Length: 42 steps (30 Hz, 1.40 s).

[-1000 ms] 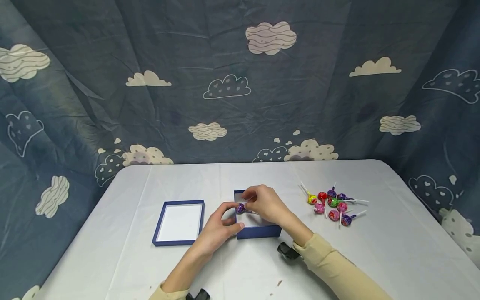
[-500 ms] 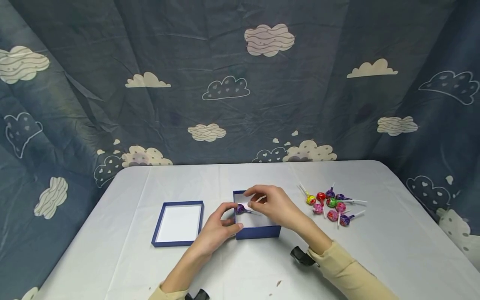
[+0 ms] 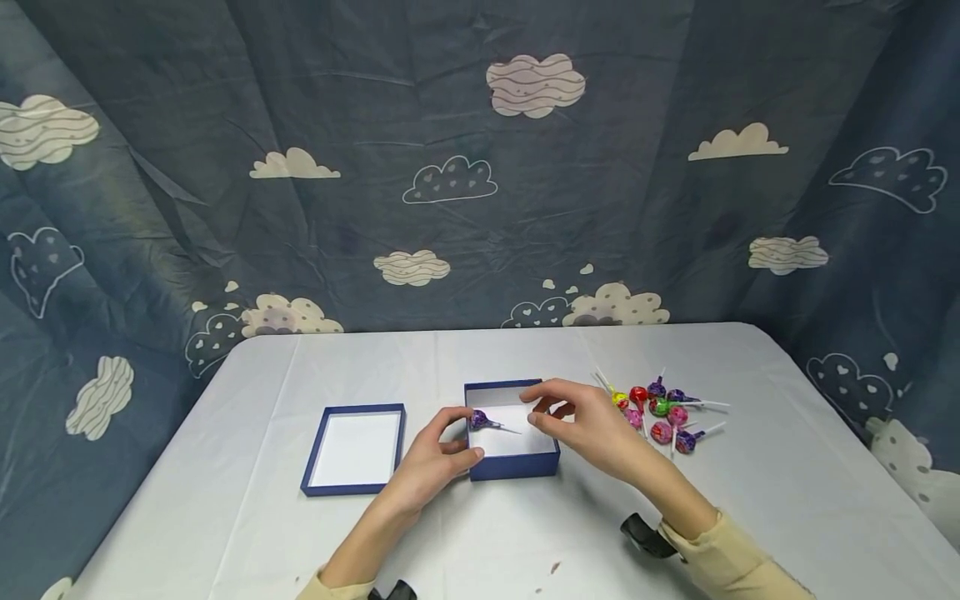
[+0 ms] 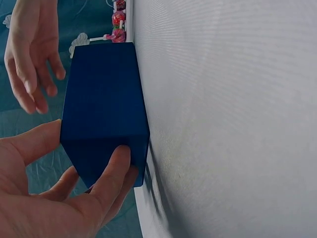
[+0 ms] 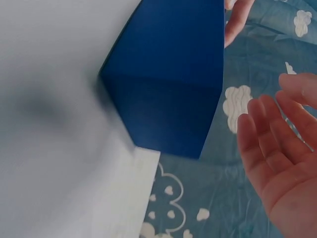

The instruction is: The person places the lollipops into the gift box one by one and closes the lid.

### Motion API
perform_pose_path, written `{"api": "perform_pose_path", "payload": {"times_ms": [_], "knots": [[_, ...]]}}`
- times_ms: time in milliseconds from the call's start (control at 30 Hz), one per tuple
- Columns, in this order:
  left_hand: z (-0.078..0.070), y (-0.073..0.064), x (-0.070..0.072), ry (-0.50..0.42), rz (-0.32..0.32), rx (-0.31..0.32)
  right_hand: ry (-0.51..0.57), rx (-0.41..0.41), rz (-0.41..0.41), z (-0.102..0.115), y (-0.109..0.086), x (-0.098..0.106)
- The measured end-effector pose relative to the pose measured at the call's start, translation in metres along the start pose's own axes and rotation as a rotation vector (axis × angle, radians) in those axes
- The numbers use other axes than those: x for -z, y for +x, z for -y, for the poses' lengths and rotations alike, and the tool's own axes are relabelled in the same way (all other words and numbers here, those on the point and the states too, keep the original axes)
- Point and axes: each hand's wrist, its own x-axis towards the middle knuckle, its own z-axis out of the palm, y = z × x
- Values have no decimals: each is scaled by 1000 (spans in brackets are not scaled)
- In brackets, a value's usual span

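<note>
A purple-wrapped lollipop [image 3: 480,420] lies in the dark blue box [image 3: 514,467], its head by the left wall and its stick pointing right over the white inside. My left hand [image 3: 435,458] holds the box at its left side. In the left wrist view, fingers [image 4: 118,161] press the box's side wall and one tip meets the top edge. My right hand [image 3: 588,421] hovers over the box's right side with nothing in it. Its fingers are loosely bent and spread apart in the right wrist view.
Left of the box lies a shallow blue lid [image 3: 352,490] with a white inside. Several wrapped lollipops, among them a red one [image 3: 638,395] and a green one [image 3: 659,407], are loosely grouped on the white table [image 3: 247,517] at the right. A cloud-patterned curtain [image 3: 450,217] hangs behind.
My right hand has let go of the purple lollipop and moved right, away from it, with its fingers spreading. The left hand has stayed at the box's left side.
</note>
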Motion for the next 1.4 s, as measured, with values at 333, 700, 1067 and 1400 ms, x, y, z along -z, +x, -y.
{"api": "perform_pose_path", "payload": {"times_ms": [333,700,1067,1400], "knots": [[1,0,1,-24,8,0,2,1,-45,-16,-16,18],[1,0,0,-16,2,5,-45,-35,-78,-37,-29,50],[2,0,1,-12,-1,8,-78,-185,-50,-68,-33,74],[0,0,2,32,-8,10,-112,-181,37,-95,-34,86]]}}
